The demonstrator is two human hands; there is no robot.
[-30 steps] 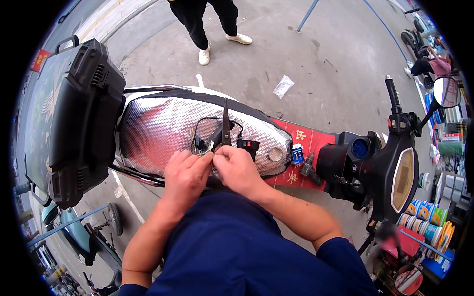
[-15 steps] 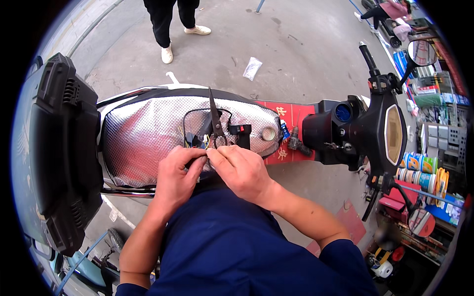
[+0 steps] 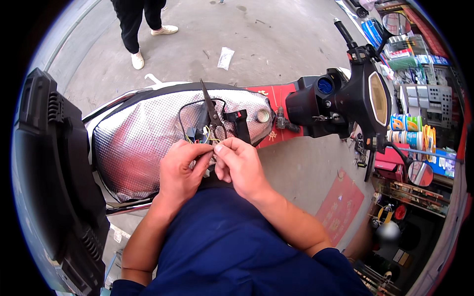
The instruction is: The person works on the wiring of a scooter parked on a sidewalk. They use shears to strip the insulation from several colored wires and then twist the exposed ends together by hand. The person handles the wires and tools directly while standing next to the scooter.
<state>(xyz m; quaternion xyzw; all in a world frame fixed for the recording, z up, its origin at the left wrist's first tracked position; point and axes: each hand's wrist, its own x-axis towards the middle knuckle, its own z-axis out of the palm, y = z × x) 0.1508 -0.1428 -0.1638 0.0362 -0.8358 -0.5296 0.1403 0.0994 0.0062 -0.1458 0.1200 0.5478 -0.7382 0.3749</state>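
Note:
Over the scooter seat (image 3: 133, 143), with its silvery quilted cover, my two hands meet fingertip to fingertip. My left hand (image 3: 181, 166) pinches a thin wire end between thumb and forefinger. Against it, my right hand (image 3: 241, 166) pinches too, at the end of thin yellow wires (image 3: 213, 132); the exact join is hidden by the fingertips. Just beyond lie black-handled scissors (image 3: 211, 112), blades pointing away. Beside them rests a black switch piece with a red button (image 3: 239, 121). A black cable (image 3: 185, 106) loops around on the cover, near small dark connectors (image 3: 197, 134).
A round clear-lidded tin (image 3: 262, 116) sits at the seat's front. A power drill (image 3: 282, 121) lies on the red footboard mat (image 3: 269, 138). The handlebar (image 3: 365, 89) stands to the right, a black top box (image 3: 59, 172) to the left. A person (image 3: 136, 24) stands beyond the scooter.
The whole view has shifted, so the scooter and bystander appear further left. My right hand's fingers have loosened from a tighter curl into a thumb-and-forefinger pinch. The scissors stay on the seat.

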